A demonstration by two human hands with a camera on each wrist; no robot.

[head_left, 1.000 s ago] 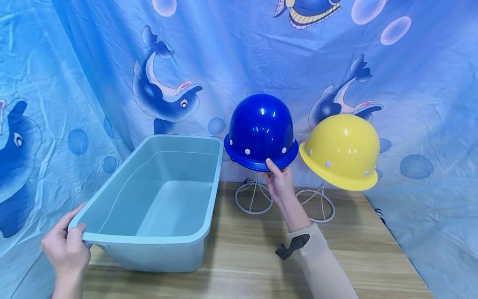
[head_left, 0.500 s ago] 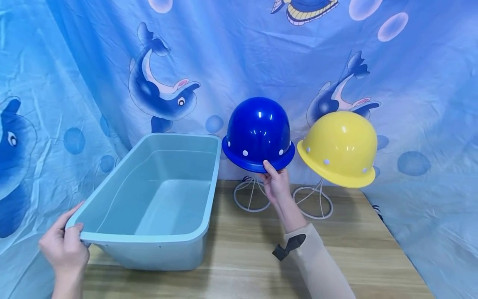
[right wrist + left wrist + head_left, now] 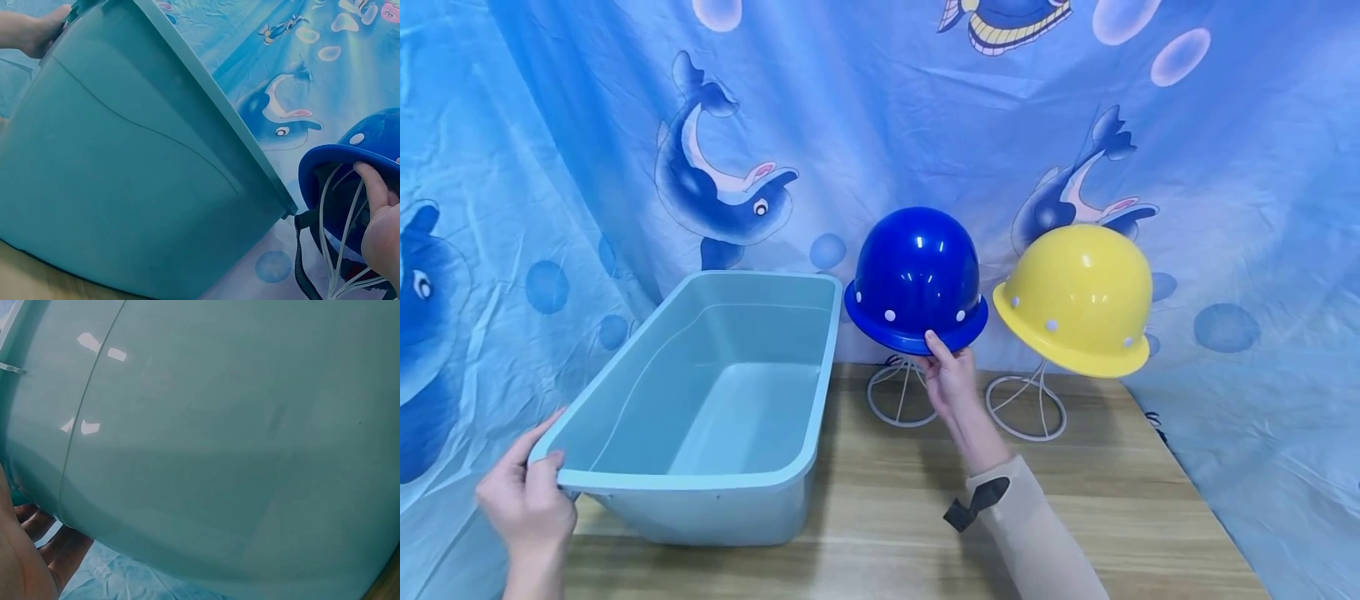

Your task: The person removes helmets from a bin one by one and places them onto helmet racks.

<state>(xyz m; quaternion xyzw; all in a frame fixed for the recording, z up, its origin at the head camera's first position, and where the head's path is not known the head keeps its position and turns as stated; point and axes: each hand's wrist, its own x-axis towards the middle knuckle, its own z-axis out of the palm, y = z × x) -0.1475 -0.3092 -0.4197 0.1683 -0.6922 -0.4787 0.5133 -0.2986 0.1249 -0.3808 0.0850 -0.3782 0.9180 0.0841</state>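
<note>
My left hand [image 3: 529,496] grips the near left corner of a light blue plastic tub [image 3: 760,480], thumb over the rim. In the left wrist view its fingers [image 3: 65,553] reach under the edge beside the tub's glossy wall. My right hand [image 3: 953,379] holds the front brim of a blue hard hat [image 3: 917,267], thumb on top and fingers beneath. The hat sits over a white wire stand [image 3: 901,423]; in the right wrist view the stand's wires rise inside it and a black chin strap [image 3: 300,262] hangs down.
A yellow hard hat [image 3: 1086,292] rests tilted on a second wire stand [image 3: 1033,437] to the right. All stand on a wood-grain table [image 3: 880,533]. A blue curtain [image 3: 880,108] with printed dolphins hangs behind and at both sides. The tub's right rim lies close beside the blue hat.
The blue hard hat has come down a little over its stand, with my right hand holding its brim. My left hand keeps its grip on the tub. The head view has shifted slightly.
</note>
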